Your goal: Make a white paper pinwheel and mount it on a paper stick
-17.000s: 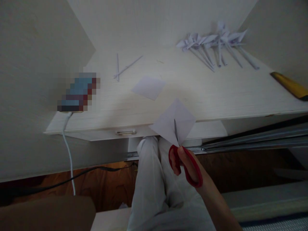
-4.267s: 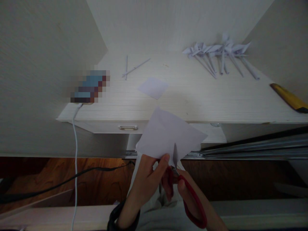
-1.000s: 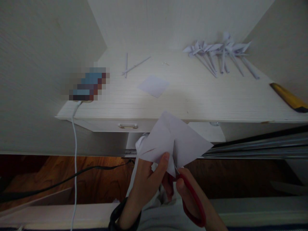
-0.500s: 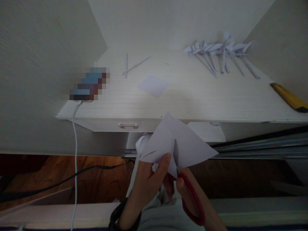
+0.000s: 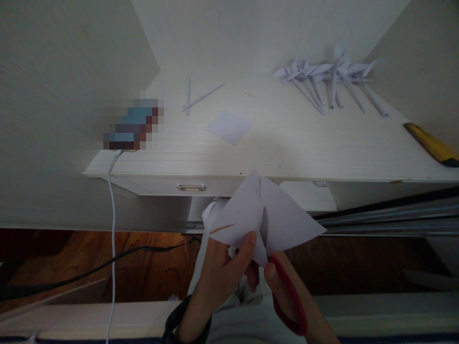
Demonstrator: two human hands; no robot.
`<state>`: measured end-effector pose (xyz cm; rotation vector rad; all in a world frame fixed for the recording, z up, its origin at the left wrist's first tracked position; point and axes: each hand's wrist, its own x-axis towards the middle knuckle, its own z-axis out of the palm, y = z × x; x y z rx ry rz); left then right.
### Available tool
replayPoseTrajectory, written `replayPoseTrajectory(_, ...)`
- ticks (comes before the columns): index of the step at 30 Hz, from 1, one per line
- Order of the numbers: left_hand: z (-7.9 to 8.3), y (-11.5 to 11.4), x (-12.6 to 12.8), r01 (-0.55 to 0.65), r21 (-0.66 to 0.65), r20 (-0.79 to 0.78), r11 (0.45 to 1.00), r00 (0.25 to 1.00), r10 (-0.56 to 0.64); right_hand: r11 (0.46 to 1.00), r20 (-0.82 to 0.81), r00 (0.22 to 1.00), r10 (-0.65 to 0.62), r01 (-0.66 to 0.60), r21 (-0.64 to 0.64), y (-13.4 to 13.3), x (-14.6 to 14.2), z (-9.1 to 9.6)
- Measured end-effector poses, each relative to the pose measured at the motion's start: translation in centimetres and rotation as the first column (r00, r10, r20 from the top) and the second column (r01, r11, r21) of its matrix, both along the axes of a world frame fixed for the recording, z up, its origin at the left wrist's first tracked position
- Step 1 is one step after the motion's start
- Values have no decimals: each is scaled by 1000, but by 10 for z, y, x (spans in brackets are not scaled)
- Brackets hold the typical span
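Note:
A sheet of white paper [image 5: 287, 215] is held over my lap, just in front of the desk edge, one corner pointing away from me. My left hand [image 5: 229, 267] pinches its left part, thumb on top and fingers beneath. Red-handled scissors [image 5: 292, 301] are gripped in my right hand [image 5: 278, 277]; the fingers below the handle are partly hidden. A scissor blade lies in a slit running through the middle of the paper. Two slits show in the sheet, one at the centre and one near the left corner.
On the white desk [image 5: 304, 148] lie a square of paper [image 5: 229, 127], thin paper sticks [image 5: 204, 97] and several paper pinwheels [image 5: 333, 76]. A yellow-and-black tool [image 5: 432, 145] rests at the right. A blurred phone-like device [image 5: 132, 126] with a white cable [image 5: 113, 229] is at left.
The scissors have moved slightly forward, with more blade showing in the middle slit. A gap has opened near the paper's far corner. My left hand keeps its hold.

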<state>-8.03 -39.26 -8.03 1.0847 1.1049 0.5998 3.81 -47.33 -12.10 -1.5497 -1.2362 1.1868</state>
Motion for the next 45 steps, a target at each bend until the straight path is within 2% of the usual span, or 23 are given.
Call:
replayPoseTrajectory(2,3,-1,1,-6,-4,-20,1000,1000,6,1000,-25,1000,4,-4,-16,2,0,1)
replayPoseTrajectory(8,5,0,0,-62,99,-73,993,995,70,998,-126,990,56,-61,-34,-1,5,-4)
replayPoseTrajectory(13,1,0,0,3,21,-13,1000,1000,-2,999,-61,997,43,-43,2,1,5,0)
replayPoseTrajectory(19,-5,0,0,46,77,31,996,998,-49,999,-79,996,46,-47,-5,7,2,6)
replayPoseTrajectory(22,-5,0,-1,39,57,18,998,999,-40,999,-61,997,43,-43,-4,6,4,4)
replayPoseTrajectory(26,-8,3,-2,102,110,24,989,994,-105,999,-48,998,40,-39,18,2,8,-3)
replayPoseTrajectory(30,-11,3,-2,138,67,62,988,988,-142,1000,-76,997,19,-20,-1,0,7,-6)
replayPoseTrajectory(36,-10,3,-2,100,95,55,990,993,-106,999,-75,997,-24,21,-41,4,2,1)
replayPoseTrajectory(40,-6,3,-1,97,77,77,992,992,-103,999,-80,996,34,-35,-23,2,5,-1)
replayPoseTrajectory(45,-6,1,-1,58,42,50,997,997,-60,999,-51,998,33,-32,16,2,7,0)
